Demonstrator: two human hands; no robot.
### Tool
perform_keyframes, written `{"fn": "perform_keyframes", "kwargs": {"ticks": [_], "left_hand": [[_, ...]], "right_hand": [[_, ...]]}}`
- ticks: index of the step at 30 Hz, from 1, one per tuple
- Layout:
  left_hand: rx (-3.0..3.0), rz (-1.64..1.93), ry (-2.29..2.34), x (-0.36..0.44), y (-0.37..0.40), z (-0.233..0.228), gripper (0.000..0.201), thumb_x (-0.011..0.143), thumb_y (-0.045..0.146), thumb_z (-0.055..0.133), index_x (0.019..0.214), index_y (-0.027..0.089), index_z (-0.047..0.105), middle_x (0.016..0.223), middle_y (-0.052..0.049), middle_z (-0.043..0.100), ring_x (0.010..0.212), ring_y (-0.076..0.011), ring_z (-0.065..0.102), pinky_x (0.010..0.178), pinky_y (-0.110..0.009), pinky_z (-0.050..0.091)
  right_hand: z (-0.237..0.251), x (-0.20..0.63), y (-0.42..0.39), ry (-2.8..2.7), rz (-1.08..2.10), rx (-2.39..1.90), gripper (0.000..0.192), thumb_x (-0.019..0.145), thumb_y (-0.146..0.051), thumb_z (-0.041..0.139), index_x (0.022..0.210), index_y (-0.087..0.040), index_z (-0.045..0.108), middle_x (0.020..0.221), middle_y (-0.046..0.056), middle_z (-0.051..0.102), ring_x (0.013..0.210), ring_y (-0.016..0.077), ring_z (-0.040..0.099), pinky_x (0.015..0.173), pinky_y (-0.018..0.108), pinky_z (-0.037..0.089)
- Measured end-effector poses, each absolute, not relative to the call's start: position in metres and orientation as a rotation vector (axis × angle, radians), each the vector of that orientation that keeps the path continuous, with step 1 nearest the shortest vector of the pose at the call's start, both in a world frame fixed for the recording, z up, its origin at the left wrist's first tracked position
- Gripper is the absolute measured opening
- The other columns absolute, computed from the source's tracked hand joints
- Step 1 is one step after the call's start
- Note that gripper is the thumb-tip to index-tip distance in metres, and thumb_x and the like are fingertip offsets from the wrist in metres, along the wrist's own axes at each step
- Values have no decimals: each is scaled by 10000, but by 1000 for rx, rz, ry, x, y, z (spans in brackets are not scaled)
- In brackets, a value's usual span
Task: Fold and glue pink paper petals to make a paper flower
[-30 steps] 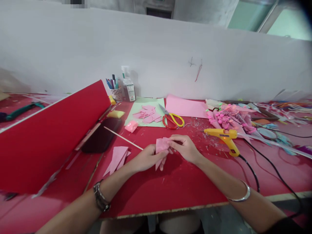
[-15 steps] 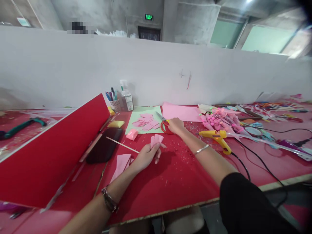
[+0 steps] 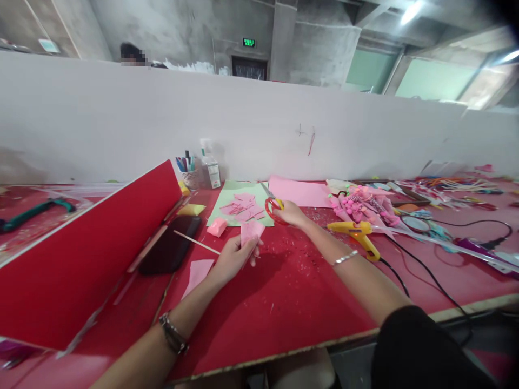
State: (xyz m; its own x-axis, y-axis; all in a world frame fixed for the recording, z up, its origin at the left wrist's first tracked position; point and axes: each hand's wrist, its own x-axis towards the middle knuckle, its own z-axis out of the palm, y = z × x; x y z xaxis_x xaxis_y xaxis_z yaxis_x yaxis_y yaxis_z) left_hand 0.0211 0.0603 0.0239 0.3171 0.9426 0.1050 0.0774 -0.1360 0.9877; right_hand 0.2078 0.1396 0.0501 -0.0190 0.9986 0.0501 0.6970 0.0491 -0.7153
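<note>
Between the thumb and fingers of my left hand (image 3: 236, 256) is a pink felt piece (image 3: 251, 231), held upright above the red tabletop (image 3: 300, 313). My right hand (image 3: 292, 214) is closed round the handles of red-and-yellow scissors (image 3: 271, 207), whose blades point away from me over the green sheet (image 3: 223, 190). On that sheet lies a heap of cut pink pieces (image 3: 242, 207). Near my left wrist are pink felt strips (image 3: 198, 274). A thin pale stick (image 3: 196, 241) runs towards my left hand; its far end is hidden there.
A red board (image 3: 97, 243) leans at left beside a black flat object (image 3: 170, 246). To the right lie a yellow glue gun (image 3: 357, 231) with its cord and pink pompom trimmings (image 3: 360, 208). A pen cup (image 3: 190, 177) and a pump bottle (image 3: 211, 170) stand by the white partition (image 3: 251, 124).
My left hand has shifted slightly left with the pink felt piece, which now stands more upright. The scissors remain in my right hand near the green sheet. The view has tilted up slightly.
</note>
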Motion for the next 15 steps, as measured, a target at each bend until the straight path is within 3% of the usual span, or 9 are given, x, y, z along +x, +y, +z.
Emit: {"fn": "perform_keyframes", "kwargs": {"ticks": [3,8,15], "left_hand": [[1500,1054,1013,22,58,27,296,763,403,481,692,127,564,483,42,490,367,-59,428,387,-182,290],[1551,1069,989,21,54,34,318,765,368,495,534,150,488,434,46,480,372,-58,429,434,-191,318],[1459,1050,886,18,54,31,310,780,384,497,573,153,498,438,38,496,400,-66,438,475,-204,332]], "right_hand": [[62,216,109,-1738,825,-1537,169,799,-282,424,817,-140,512,606,-29,503,483,69,461,467,195,371],[68,225,49,-1651,1177,-1278,169,718,-332,495,700,-173,439,570,-53,413,456,56,372,437,182,320],[46,239,13,-1688,992,-1300,245,707,-398,537,692,-185,417,617,-53,351,545,82,332,519,217,302]]}}
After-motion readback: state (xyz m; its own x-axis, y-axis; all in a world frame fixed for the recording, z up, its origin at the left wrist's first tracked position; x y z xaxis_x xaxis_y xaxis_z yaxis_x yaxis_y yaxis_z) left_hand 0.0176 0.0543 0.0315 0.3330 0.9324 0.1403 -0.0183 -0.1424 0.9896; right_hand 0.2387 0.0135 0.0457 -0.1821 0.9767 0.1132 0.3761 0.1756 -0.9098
